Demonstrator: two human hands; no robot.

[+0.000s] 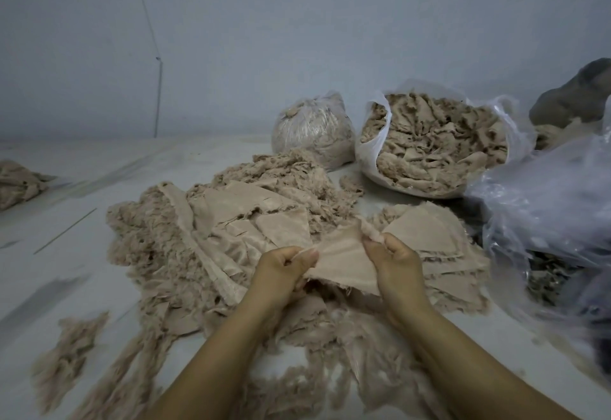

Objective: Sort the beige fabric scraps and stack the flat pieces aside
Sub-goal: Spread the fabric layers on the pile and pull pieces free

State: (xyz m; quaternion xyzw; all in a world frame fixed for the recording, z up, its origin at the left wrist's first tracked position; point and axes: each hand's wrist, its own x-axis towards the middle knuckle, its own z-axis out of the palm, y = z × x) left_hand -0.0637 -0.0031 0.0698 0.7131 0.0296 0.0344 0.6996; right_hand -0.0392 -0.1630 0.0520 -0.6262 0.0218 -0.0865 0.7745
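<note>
Both hands hold one flat beige piece above the scrap heap, ready for stacking.

The left hand (285, 266) and right hand (393, 259) each pinch an opposite edge of the flat piece (344, 262), fingers curled round the cloth, which hangs stretched between them over the loose scrap heap (185, 241). The cloth appears light, thin and limp, with frayed edges likely to shed threads; grip near the corners and keep it taut so it does not fold. The stack of flat pieces (433, 234) lies just beside the right hand, on the floor (82, 208). Open room exists to the left. To the right, a clear plastic bag (545, 208) crowds the stack, and the open bag of scraps (433, 145) and the tied bag (310, 128) stand behind.
</note>
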